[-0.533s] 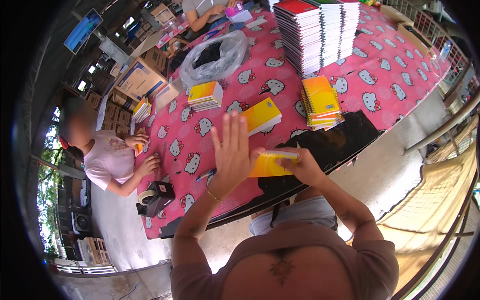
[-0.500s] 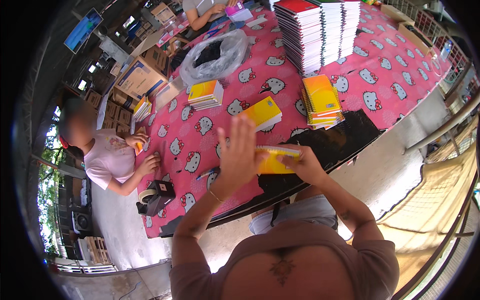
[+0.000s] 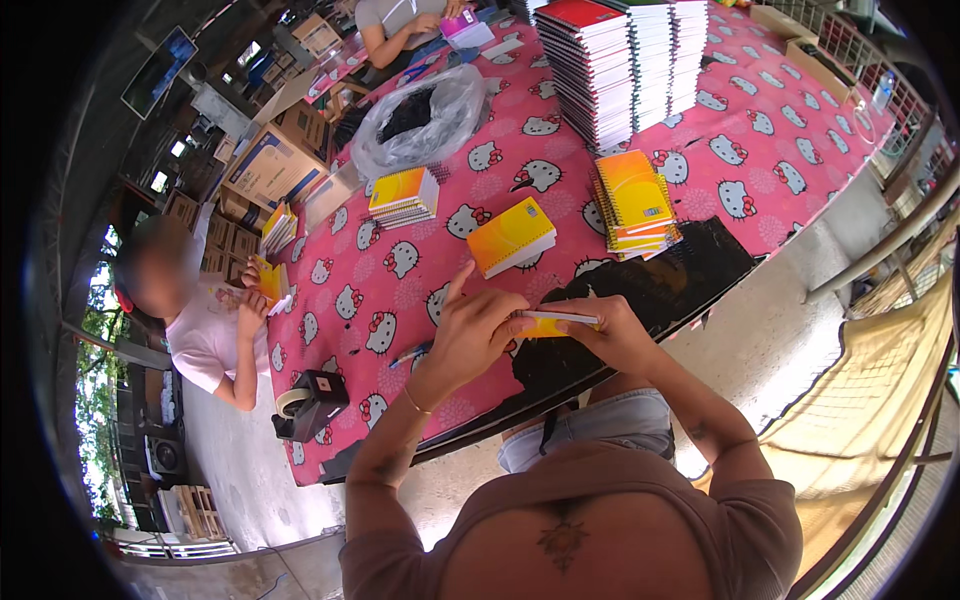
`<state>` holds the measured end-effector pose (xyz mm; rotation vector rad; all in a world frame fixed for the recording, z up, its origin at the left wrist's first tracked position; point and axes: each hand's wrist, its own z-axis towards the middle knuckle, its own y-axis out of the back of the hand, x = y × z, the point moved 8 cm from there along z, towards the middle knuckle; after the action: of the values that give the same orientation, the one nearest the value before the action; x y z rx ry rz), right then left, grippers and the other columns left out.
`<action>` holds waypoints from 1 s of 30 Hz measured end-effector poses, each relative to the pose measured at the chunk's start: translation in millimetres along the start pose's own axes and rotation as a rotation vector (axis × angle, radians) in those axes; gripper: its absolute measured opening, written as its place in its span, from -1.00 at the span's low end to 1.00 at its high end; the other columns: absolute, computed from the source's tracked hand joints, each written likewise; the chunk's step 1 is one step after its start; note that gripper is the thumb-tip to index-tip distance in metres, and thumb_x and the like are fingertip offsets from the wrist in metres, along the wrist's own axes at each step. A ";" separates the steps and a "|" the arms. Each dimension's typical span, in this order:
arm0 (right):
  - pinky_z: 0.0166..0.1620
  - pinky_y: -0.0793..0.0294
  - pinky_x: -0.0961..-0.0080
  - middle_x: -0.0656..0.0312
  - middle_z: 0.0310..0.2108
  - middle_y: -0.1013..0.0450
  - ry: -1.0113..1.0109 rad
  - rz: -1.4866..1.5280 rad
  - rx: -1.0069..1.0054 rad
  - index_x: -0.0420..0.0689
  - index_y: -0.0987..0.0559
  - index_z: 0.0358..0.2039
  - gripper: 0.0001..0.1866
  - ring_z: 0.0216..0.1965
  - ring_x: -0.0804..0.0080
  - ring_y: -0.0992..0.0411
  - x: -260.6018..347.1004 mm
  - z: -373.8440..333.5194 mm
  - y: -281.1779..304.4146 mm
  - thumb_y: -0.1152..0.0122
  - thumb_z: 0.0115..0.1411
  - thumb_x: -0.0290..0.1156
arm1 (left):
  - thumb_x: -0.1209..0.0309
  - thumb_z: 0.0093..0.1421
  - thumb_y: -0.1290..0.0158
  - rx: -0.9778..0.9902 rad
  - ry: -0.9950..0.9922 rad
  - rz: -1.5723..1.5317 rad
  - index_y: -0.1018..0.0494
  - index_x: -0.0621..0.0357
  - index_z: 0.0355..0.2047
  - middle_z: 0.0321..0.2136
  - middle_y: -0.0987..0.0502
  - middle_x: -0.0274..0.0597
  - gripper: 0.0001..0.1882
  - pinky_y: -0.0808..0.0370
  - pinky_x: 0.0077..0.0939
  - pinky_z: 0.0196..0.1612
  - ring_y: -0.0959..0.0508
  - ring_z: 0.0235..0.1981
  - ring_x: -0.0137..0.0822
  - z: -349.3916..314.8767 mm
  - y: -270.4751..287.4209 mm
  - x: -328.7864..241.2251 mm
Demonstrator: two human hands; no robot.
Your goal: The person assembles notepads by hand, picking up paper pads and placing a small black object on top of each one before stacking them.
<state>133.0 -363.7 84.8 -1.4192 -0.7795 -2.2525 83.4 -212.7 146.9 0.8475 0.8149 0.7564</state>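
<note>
- Pink tablecloth (image 3: 450,260) printed with white cartoon cats is covering the table across the middle of the frame, with a black patch (image 3: 690,270) showing along its near edge.
- At lower centre, the right hand (image 3: 612,332) is pinching a yellow notebook (image 3: 547,328), its thumb pressing on the near face.
- Just left of it, the left hand (image 3: 478,325) is holding its index finger raised, the other fingers bending; its thumb is meeting the notebook's left end, but whether it is gripping cannot be told.
- Near the left wrist, a pen (image 3: 410,355) is lying on the cloth.
- Just above the hands, an orange-yellow notebook (image 3: 512,238) is lying flat.
- Right of centre, a pile of spiral notebooks (image 3: 635,205) is standing; a smaller pile (image 3: 404,197) is sitting left of centre.
- At lower left, a black tape dispenser (image 3: 312,405) is resting near the table edge.
- Farther out, a clear plastic bag (image 3: 440,125) is lying at upper centre, and tall notebook stacks (image 3: 620,75) are rising to its right.
- At the left, a co-worker (image 3: 210,325) is handling a yellow item (image 3: 270,283); at top centre, another person (image 3: 390,25) is holding a purple-covered pad (image 3: 462,25).
</note>
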 end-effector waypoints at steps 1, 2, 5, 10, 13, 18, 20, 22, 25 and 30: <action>-0.20 -0.54 0.51 0.05 -0.27 -0.64 0.021 -0.009 -0.003 -0.16 -0.64 0.00 -0.67 -0.34 0.39 -0.61 1.1 0.3 0.6 -0.27 0.20 -0.58 | 0.29 0.16 -0.25 0.000 -0.033 0.001 -0.58 0.05 -0.28 -0.46 -0.61 -0.31 -0.83 -0.17 0.03 0.35 -0.63 -0.44 -0.28 0.9 0.5 -1.2; -0.20 -0.54 0.51 0.06 -0.27 -0.64 0.014 -0.009 0.010 -0.16 -0.64 0.00 -0.67 -0.33 0.40 -0.61 1.2 0.7 0.5 -0.27 0.20 -0.58 | 0.28 0.16 -0.26 -0.001 -0.066 0.003 -0.59 0.04 -0.28 -0.48 -0.60 -0.32 -0.82 -0.18 0.03 0.35 -0.62 -0.45 -0.28 1.6 0.9 -2.3; -0.19 -0.55 0.52 0.07 -0.27 -0.64 -0.020 0.009 0.048 -0.17 -0.64 0.00 -0.67 -0.32 0.47 -0.60 2.1 2.5 -2.2 -0.27 0.20 -0.57 | 0.29 0.12 -0.28 -0.040 -0.116 -0.011 -0.59 0.04 -0.30 -0.53 -0.60 -0.37 -0.81 -0.19 0.02 0.35 -0.62 -0.48 -0.33 -0.4 4.1 -3.0; -0.14 -0.52 0.57 0.15 -0.25 -0.65 -0.114 0.111 0.003 -0.23 -0.62 0.01 -0.70 -0.26 0.63 -0.52 -9.2 1.6 -4.6 -0.25 0.27 -0.53 | 0.07 0.28 -0.08 0.036 0.014 0.167 -0.50 0.18 -0.02 -0.07 -0.57 0.02 -0.54 -0.03 0.18 0.38 -0.55 0.00 -0.06 -0.6 -0.6 4.3; -0.18 -0.51 0.55 0.12 -0.28 -0.62 -0.137 0.244 -0.116 -0.21 -0.61 0.02 -0.72 -0.32 0.57 -0.50 -5.9 1.8 -4.4 -0.21 0.29 -0.52 | -0.14 0.35 0.16 -0.019 0.083 0.545 -0.25 0.40 0.24 0.25 -0.26 0.31 -0.21 0.11 0.36 0.36 -0.19 0.34 0.21 -8.0 -23.2 -24.0; -0.13 -0.49 0.58 0.19 -0.25 -0.59 -0.148 0.266 -0.071 -0.20 -0.59 0.06 -0.69 -0.24 0.66 -0.45 -11.2 2.7 -16.9 -0.20 0.32 -0.48 | -0.25 0.35 0.28 -0.020 0.152 0.601 -0.07 0.54 0.33 0.36 -0.05 0.46 -0.03 0.23 0.43 0.36 0.05 0.44 0.32 -24.6 -35.2 -12.2; -0.10 -0.49 0.59 0.19 -0.21 -0.60 -0.168 0.315 -0.047 -0.23 -0.56 0.10 -0.66 -0.21 0.67 -0.44 -22.0 -1.8 -23.3 -0.22 0.32 -0.48 | -0.21 0.38 0.28 -0.117 0.153 0.585 -0.05 0.53 0.34 0.35 -0.07 0.44 -0.07 0.22 0.42 0.36 0.04 0.44 0.32 0.5 -16.1 -3.6; -0.10 -0.49 0.59 0.17 -0.18 -0.61 -0.164 0.371 -0.099 -0.24 -0.56 0.09 -0.66 -0.22 0.65 -0.45 -19.4 -3.4 -19.3 -0.22 0.31 -0.49 | -0.20 0.38 0.26 -0.008 0.015 0.488 -0.04 0.54 0.34 0.37 -0.03 0.43 -0.06 0.24 0.39 0.37 0.06 0.45 0.32 -35.0 -52.4 -20.8; -0.09 -0.49 0.58 0.16 -0.15 -0.62 -0.148 0.359 -0.146 -0.25 -0.56 0.09 -0.66 -0.22 0.63 -0.46 -16.1 0.2 -9.3 -0.23 0.30 -0.51 | -0.23 0.36 0.29 -0.052 -0.019 0.473 -0.08 0.54 0.32 0.36 -0.07 0.42 -0.05 0.22 0.33 0.40 -0.01 0.43 0.32 -39.8 -55.5 -28.4; -0.09 -0.50 0.58 0.17 -0.21 -0.62 -0.115 0.290 -0.110 -0.25 -0.58 0.06 -0.68 -0.22 0.62 -0.47 -27.1 -4.0 -7.0 -0.23 0.29 -0.54 | -0.24 0.37 0.32 -0.042 -0.042 0.445 -0.10 0.51 0.32 0.34 -0.12 0.42 -0.07 0.20 0.32 0.40 -0.06 0.43 0.24 -34.4 -70.5 -22.7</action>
<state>137.8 -360.4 57.2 -1.6092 -0.4531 -2.0329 60.4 -251.8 79.1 1.0183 0.5742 1.1376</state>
